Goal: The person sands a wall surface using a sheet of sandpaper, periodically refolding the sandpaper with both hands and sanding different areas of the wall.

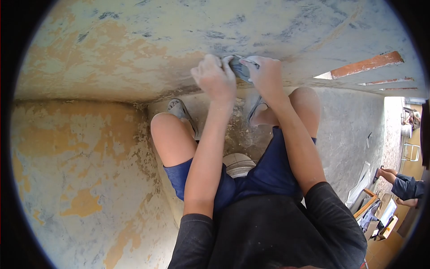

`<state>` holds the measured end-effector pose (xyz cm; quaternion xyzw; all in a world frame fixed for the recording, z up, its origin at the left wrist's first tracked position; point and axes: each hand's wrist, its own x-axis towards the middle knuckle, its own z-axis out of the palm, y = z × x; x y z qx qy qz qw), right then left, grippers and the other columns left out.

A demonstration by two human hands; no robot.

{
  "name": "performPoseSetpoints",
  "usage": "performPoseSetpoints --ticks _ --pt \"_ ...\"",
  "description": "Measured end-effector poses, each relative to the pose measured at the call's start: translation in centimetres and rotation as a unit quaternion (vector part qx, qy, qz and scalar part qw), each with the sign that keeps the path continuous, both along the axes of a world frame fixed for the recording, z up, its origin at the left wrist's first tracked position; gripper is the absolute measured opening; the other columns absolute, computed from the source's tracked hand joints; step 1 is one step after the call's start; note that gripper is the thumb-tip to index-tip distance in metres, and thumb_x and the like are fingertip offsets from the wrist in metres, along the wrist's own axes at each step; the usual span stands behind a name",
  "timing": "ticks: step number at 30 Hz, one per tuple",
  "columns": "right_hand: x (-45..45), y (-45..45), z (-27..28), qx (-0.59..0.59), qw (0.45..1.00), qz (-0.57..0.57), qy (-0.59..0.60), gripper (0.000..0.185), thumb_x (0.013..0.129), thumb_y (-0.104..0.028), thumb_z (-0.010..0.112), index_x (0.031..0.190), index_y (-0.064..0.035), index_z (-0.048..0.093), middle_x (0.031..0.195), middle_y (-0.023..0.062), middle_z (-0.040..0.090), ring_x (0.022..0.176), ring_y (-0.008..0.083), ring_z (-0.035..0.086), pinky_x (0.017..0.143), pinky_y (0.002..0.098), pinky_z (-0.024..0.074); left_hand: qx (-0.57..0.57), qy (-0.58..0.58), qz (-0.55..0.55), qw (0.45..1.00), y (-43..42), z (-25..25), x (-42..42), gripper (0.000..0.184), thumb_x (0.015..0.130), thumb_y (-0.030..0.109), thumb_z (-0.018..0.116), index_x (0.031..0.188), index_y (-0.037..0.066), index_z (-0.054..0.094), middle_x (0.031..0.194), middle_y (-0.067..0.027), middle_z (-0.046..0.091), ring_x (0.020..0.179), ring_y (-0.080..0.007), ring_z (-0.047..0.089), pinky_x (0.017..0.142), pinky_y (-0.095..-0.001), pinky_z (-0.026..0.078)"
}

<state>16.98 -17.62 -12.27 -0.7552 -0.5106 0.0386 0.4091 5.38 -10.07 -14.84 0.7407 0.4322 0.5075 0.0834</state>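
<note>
A dusty, dark grey piece of sandpaper (241,70) is held low against the patchy wall (188,36) in front of me. Whitened with dust, my left hand (215,78) has its fingers curled and its thumb side on the sheet's left edge. At the right edge, my right hand (268,74) pinches the sheet between thumb and fingers. The undersides of both hands and the sheet's far face are hidden.
A second wall (80,179) with peeling paint meets the first at a corner on my left. Pale upright slots (363,67) with orange edges break the wall at right. A person (405,186) is near a wooden frame (366,202) and assorted items at far right.
</note>
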Motion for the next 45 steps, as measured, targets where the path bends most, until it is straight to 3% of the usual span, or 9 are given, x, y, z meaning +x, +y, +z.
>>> performPoseSetpoints --ticks 5,7,10,21,29,32,36,41,45 --pt "-0.2 -0.5 -0.1 0.004 0.999 -0.037 0.014 0.023 0.094 -0.021 0.075 0.097 0.0007 0.081 0.078 0.0229 0.073 0.064 0.0372 0.07 0.063 0.0405 0.0536 0.006 -0.015 -0.025 1.0 -0.4 0.0 0.8 0.027 0.087 0.017 0.081 0.083 0.011 0.054 0.076 -0.0056 0.057 0.077 -0.029 0.057 0.077 -0.043 0.038" --pt "-0.6 0.3 0.0 -0.027 0.997 -0.049 -0.048 0.022 0.094 -0.02 0.075 0.096 0.0006 0.081 0.079 0.0224 0.073 0.065 0.0376 0.07 0.064 0.0406 0.0537 0.004 0.021 -0.03 0.999 0.2 0.6 -0.5 0.029 0.087 0.019 0.082 0.083 0.011 0.054 0.075 -0.0052 0.056 0.076 -0.0286 0.057 0.077 -0.0427 0.038" --pt "-2.2 2.2 -0.2 -0.023 0.998 -0.01 -0.054 0.021 0.094 -0.02 0.074 0.097 0.0004 0.081 0.081 0.0221 0.074 0.068 0.0384 0.071 0.065 0.0405 0.0539 -0.018 0.021 0.017 0.999 1.2 1.0 -2.9 0.03 0.087 0.021 0.083 0.083 0.011 0.054 0.074 -0.0049 0.057 0.075 -0.028 0.057 0.076 -0.0424 0.038" --pt "1.1 -1.4 -0.1 -0.045 0.995 -0.082 0.024 0.02 0.095 -0.017 0.074 0.099 0.0006 0.081 0.084 0.0217 0.075 0.07 0.0345 0.074 0.068 0.0402 0.0564 0.003 -0.01 -0.056 0.998 -0.8 -0.1 1.8 0.029 0.086 0.021 0.083 0.083 0.01 0.056 0.075 -0.0074 0.058 0.076 -0.0289 0.059 0.076 -0.0449 0.039" --pt "-1.5 1.1 0.5 -0.039 0.999 -0.019 -0.028 0.018 0.095 -0.015 0.073 0.1 -0.0005 0.081 0.084 0.0215 0.074 0.072 0.0387 0.072 0.07 0.0405 0.0571 -0.034 0.022 0.03 0.999 0.6 1.1 -1.8 0.031 0.086 0.022 0.084 0.082 0.01 0.055 0.072 -0.0055 0.054 0.072 -0.0281 0.056 0.077 -0.0434 0.038" --pt "0.5 -0.8 -0.1 0.024 0.999 -0.029 -0.025 0.018 0.095 -0.015 0.073 0.099 -0.0003 0.081 0.084 0.0213 0.074 0.073 0.0383 0.073 0.071 0.0403 0.057 0.004 0.004 -0.002 1.0 -0.6 0.2 1.1 0.032 0.086 0.022 0.084 0.082 0.01 0.055 0.071 -0.0052 0.054 0.071 -0.0279 0.055 0.076 -0.0431 0.037" --pt "1.1 -1.6 0.1 -0.037 0.995 -0.088 0.021 0.018 0.095 -0.017 0.073 0.098 -0.0011 0.081 0.083 0.0212 0.074 0.074 0.0383 0.073 0.071 0.0402 0.057 -0.011 -0.019 -0.046 0.999 -1.1 -0.1 2.2 0.032 0.086 0.022 0.084 0.082 0.01 0.054 0.071 -0.0046 0.054 0.071 -0.0279 0.055 0.075 -0.0427 0.037" --pt "-2.1 1.3 0.6 -0.041 0.998 -0.042 -0.027 0.02 0.095 -0.02 0.073 0.098 -0.0017 0.081 0.082 0.0224 0.073 0.074 0.0393 0.072 0.07 0.0416 0.0564 -0.026 0.022 0.036 0.999 0.7 0.6 -2.2 0.034 0.085 0.022 0.085 0.081 0.01 0.053 0.071 -0.0045 0.053 0.069 -0.0289 0.053 0.075 -0.0425 0.037" --pt "-1.3 0.8 -0.1 -0.007 0.999 -0.036 -0.015 0.021 0.096 -0.02 0.072 0.096 -0.0012 0.081 0.08 0.0232 0.071 0.073 0.04 0.071 0.068 0.0436 0.0545 0.005 0.007 0.037 0.999 0.4 0.2 -1.0 0.035 0.084 0.022 0.086 0.08 0.011 0.053 0.07 -0.0058 0.053 0.069 -0.0292 0.053 0.075 -0.0432 0.037"
